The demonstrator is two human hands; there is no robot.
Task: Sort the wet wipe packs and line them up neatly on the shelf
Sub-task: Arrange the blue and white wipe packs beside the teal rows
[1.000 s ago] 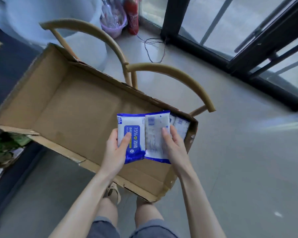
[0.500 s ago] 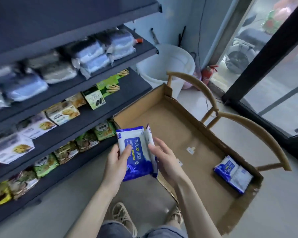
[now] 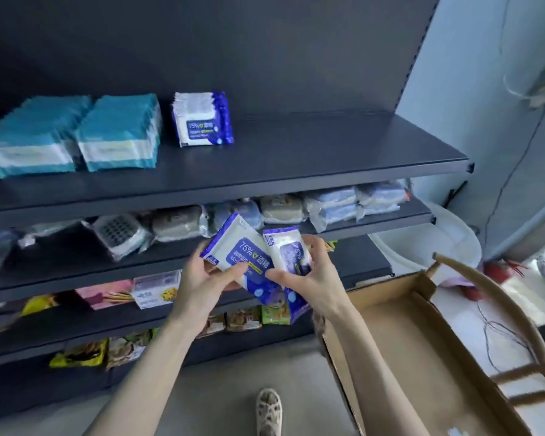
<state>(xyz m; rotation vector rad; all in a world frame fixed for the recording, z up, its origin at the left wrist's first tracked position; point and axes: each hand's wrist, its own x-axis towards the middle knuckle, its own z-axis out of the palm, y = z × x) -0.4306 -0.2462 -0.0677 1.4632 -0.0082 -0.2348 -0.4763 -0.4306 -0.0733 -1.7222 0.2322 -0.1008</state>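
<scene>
left hand [image 3: 203, 280] gripping a blue wipe pack [image 3: 240, 243], right hand [image 3: 313, 273] curled round a second pack [image 3: 291, 250], below the top shelf [image 3: 328, 152]

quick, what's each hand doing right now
Left hand: closed, gripping the front wipe pack.
Right hand: closed, gripping the second wipe pack beside it.

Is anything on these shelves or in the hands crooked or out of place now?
The left pack, in the left hand, and the right pack, in the right hand, tilt at different angles. On the second shelf, a pack with a dark grid lies askew among its neighbours.
</scene>
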